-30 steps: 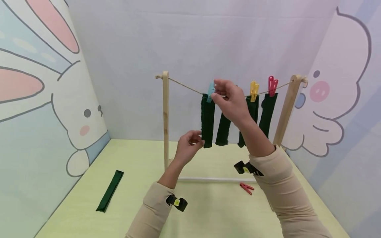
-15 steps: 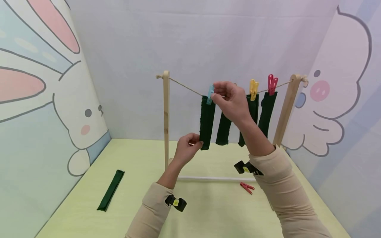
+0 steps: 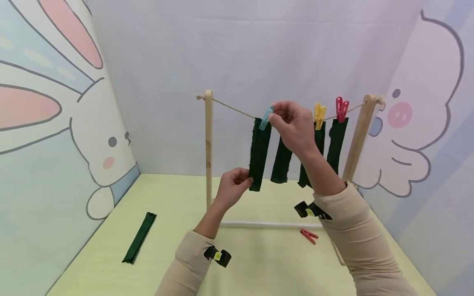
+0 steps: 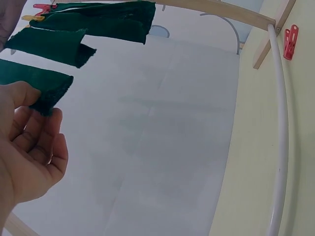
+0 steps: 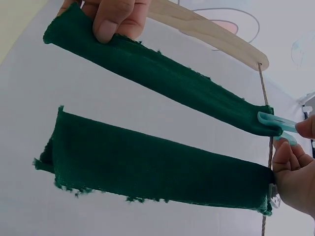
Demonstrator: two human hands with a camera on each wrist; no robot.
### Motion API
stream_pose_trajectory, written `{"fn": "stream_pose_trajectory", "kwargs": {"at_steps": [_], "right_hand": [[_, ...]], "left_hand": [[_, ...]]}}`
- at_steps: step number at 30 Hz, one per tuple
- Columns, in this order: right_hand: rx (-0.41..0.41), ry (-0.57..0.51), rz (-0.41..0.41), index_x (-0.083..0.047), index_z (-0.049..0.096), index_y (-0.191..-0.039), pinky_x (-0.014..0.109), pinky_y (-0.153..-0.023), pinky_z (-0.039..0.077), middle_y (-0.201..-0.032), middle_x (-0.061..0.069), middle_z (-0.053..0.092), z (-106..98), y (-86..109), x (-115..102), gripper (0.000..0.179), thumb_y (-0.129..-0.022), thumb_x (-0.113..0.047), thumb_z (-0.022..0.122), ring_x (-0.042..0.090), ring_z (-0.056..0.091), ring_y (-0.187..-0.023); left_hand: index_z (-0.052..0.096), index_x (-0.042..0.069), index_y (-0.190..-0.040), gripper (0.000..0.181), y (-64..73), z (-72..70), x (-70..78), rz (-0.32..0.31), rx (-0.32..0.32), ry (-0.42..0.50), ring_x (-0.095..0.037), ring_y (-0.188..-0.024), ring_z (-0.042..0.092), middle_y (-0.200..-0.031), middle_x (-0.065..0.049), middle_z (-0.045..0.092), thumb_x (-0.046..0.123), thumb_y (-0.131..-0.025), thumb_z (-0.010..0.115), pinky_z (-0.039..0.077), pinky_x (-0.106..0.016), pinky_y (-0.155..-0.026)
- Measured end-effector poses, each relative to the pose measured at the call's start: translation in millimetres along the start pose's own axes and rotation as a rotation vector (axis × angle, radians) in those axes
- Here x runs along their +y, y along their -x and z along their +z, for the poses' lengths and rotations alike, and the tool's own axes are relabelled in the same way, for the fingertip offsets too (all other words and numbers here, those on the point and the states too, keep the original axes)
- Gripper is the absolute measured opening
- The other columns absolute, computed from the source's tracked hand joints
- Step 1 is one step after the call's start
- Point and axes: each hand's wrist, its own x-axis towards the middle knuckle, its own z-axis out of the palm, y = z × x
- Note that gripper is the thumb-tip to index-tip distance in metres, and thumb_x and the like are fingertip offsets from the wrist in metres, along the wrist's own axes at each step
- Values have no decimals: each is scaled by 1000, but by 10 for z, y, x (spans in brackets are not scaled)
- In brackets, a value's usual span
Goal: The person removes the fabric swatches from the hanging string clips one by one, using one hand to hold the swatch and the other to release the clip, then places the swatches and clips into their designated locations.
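A dark green cloth strip (image 3: 260, 154) hangs over the rope (image 3: 233, 108), leftmost of several alike. My left hand (image 3: 233, 190) pinches its lower edge between thumb and fingers. At its top, my right hand (image 3: 298, 127) pinches the handle end of a light blue clothespin (image 3: 265, 119). In the right wrist view, the prongs of that clothespin (image 5: 270, 119) straddle the cloth's top at the rope. Beside it hangs a second green strip (image 5: 157, 162), with a greyish clip (image 5: 274, 195) at its top. A yellow clothespin (image 3: 319, 117) and a red clothespin (image 3: 342, 110) grip strips farther right.
Two wooden posts (image 3: 209, 148) hold the rope, joined low by a white bar (image 3: 270, 224). A loose red clothespin (image 3: 309, 236) lies on the pale green table (image 3: 259, 263) in front of the bar. Another green strip (image 3: 139, 238) lies flat at the left.
The strip's lower end has come down a little, with my left hand still on it. The blue clothespin now leans more to the right, and the right hand has shifted slightly right with it.
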Motion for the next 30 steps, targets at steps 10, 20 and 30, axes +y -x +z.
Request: {"fn": "stream_pose_trajectory", "kwargs": {"at_steps": [10, 20, 30], "right_hand": [[131, -36, -34, 10, 63, -93, 21, -63, 46, -78, 3, 62, -11, -69, -19, 19, -87, -8, 59, 14, 54, -66], [280, -104, -68, 6, 65, -95, 21, -68, 48, -83, 5, 64, -65, -126, -48, 17, -84, -7, 62, 18, 56, -70], [256, -148, 3, 2, 65, -102, 21, -72, 49, -88, 7, 65, -230, 101, -38, 21, -83, -7, 65, 19, 60, -76]], "left_hand": [[64, -11, -91, 9, 107, -2, 333, 26, -16, 4, -22, -70, 58, -79, -17, 63, -6, -84, 59, 46, -23, -62], [64, -10, -93, 11, 164, 1, 307, -19, -48, -25, -12, -66, 54, -77, -13, 63, -5, -84, 61, 46, -24, -60], [68, -3, -98, 15, 303, -80, 25, -33, -52, -98, -13, -63, 55, -77, -6, 65, 4, -86, 65, 45, -25, -55]]}}
